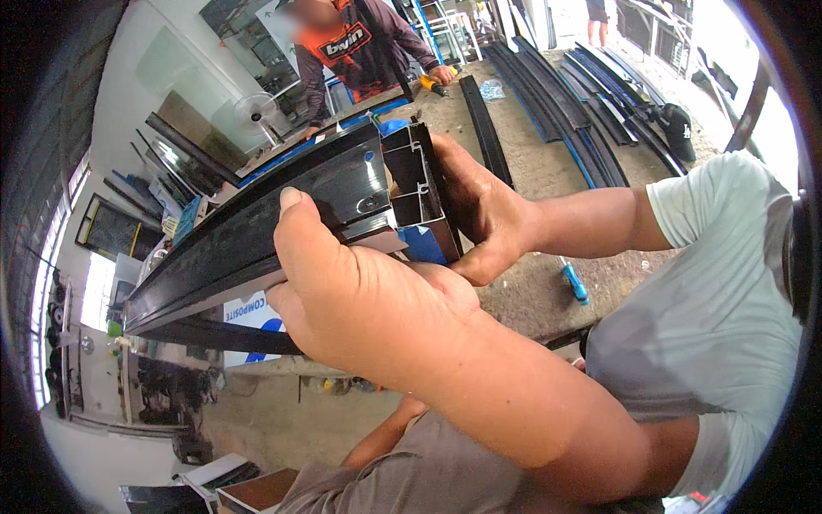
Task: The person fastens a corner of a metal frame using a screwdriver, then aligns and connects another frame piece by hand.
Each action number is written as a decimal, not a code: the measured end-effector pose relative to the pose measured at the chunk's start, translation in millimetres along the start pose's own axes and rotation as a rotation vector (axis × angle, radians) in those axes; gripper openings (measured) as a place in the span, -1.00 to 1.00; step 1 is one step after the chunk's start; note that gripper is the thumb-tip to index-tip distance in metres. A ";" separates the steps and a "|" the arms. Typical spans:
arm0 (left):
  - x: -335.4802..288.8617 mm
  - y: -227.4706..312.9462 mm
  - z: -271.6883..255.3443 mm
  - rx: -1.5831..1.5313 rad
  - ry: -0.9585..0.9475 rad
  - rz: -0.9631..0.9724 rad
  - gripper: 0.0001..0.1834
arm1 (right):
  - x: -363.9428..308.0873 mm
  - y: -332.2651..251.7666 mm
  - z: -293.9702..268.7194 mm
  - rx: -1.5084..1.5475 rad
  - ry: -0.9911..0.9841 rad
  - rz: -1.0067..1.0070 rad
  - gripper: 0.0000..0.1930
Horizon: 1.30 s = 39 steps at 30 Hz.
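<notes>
A long black profile frame crosses the middle of the view, its near end turned toward me. That end shows hollow chambers with thin inner walls and a patch of blue film. My left hand grips the side of the profile, thumb lying over the top edge and fingers hidden beneath. At the end of the profile, my right hand is wrapped round the dark outer piece, palm against it. Its fingertips are partly hidden behind the piece.
A worktable bears a blue screwdriver, several long black profiles and a black cap. Across it stands a person in an orange and dark top, one hand beside a yellow power tool. A white fan is behind.
</notes>
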<state>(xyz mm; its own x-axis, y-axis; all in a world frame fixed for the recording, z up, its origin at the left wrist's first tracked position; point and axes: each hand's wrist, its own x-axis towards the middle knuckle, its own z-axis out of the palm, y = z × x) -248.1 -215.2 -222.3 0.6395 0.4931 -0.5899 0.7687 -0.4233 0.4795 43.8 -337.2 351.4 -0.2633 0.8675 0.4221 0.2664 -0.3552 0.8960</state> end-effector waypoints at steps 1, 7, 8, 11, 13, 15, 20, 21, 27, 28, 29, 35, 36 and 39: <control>-1.5 2.1 -0.4 0.002 -0.001 0.002 -0.47 | -0.7 2.6 -1.2 -0.027 -0.008 -0.008 -0.81; -6.8 8.6 -6.0 0.009 -0.008 0.003 -0.50 | 5.6 -13.7 -5.2 -0.169 -0.088 0.096 -0.87; -7.8 9.8 -5.0 0.010 -0.008 0.007 -0.51 | 9.0 -18.8 -3.5 -0.217 -0.116 0.115 -0.88; -11.9 10.8 -5.1 0.011 -0.016 0.014 -0.52 | 12.7 -29.0 0.5 -0.405 -0.168 0.102 -0.89; -12.8 12.6 -3.7 0.006 -0.026 0.017 -0.53 | 12.6 -30.2 0.5 -0.220 -0.125 0.116 -0.89; -15.1 15.7 -6.0 0.008 -0.030 0.022 -0.53 | 12.5 -25.3 0.0 0.012 -0.074 0.141 -0.87; -22.6 33.2 -33.6 0.026 -0.014 0.078 -0.55 | -1.8 7.2 -24.1 0.084 -0.026 0.099 -0.76; -28.4 42.8 -40.6 0.033 -0.018 0.094 -0.55 | -3.1 7.8 -24.7 0.103 -0.026 0.116 -0.74; -119.2 171.6 -153.8 0.164 -0.159 0.408 -0.56 | 12.3 -26.9 3.3 0.130 -0.012 0.156 -0.81; -147.9 198.5 -184.6 0.182 -0.211 0.479 -0.57 | 12.2 -21.2 0.0 0.191 -0.006 0.100 -0.83; -177.3 227.5 -216.5 0.199 -0.303 0.563 -0.57 | 12.0 -20.3 -0.7 0.216 -0.006 0.073 -0.84; -317.0 344.9 -426.3 0.215 -0.431 1.236 -0.56 | -16.3 -11.6 5.2 0.546 0.074 0.153 -0.88; -321.8 356.0 -424.6 0.260 -0.046 1.341 -0.34 | -26.9 -8.4 7.3 0.680 0.097 0.209 -0.87; -332.6 413.4 -420.3 0.439 1.047 1.047 0.22 | -63.3 1.4 16.1 1.231 0.197 0.431 -0.82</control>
<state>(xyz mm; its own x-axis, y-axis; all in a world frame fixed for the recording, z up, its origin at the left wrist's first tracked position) -137.4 -234.8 445.2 0.7386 0.0579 0.6717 0.0408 -0.9983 0.0412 75.8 -387.1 323.8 -0.0474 0.6635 0.7467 0.9986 0.0496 0.0193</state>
